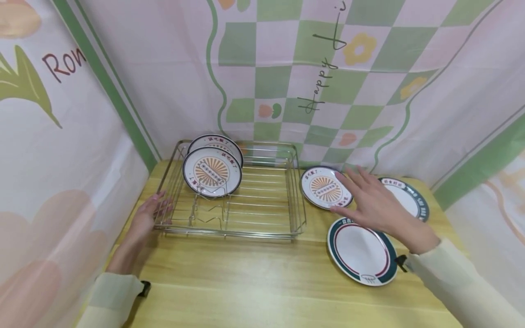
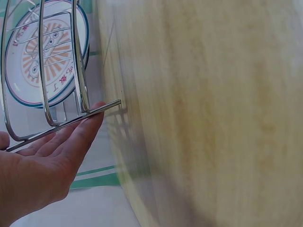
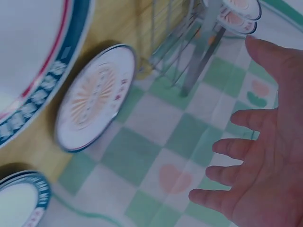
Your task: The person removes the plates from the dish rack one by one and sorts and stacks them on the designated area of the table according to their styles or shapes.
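two sunburst plates stand on edge in the slots of a wire dish rack at the back of a wooden counter — upright, one behind the other, the wires propping them so they lean slightly. three more plates lie flat to the rack's right: a matching sunburst plate just beside it, a teal-rimmed plate nearer the front edge and another teal-rimmed plate behind the wrist. the left hand rests with straight fingers against the rack's lower left rail, apparently steadying it. the right hand hovers over the flat sunburst plate, fingers spread wide and holding nothing — whether it touches the rim cannot be told.
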Action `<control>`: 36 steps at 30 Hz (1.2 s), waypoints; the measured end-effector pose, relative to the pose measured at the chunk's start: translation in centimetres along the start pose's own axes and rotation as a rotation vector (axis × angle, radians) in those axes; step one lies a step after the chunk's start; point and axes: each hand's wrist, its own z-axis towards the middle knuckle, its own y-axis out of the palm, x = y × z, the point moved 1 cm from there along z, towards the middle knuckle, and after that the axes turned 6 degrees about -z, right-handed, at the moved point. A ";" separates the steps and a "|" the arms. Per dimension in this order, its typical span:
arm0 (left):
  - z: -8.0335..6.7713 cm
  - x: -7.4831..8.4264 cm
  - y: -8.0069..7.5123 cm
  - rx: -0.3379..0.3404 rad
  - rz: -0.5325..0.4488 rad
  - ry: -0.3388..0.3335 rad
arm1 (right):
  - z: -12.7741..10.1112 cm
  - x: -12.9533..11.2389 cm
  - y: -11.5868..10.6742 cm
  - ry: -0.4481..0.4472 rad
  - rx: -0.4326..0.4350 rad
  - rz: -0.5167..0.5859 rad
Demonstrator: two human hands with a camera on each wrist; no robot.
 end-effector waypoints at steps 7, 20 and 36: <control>-0.1 0.1 0.1 0.001 -0.004 -0.004 | 3.5 -2.4 -0.6 -0.053 -0.021 0.009; -0.2 0.2 0.2 -0.016 0.020 0.011 | 10.6 -6.4 -1.3 -0.149 -0.075 0.036; -0.1 0.0 0.0 -0.011 0.012 0.013 | 18.8 -12.4 -1.9 -0.262 -0.118 0.108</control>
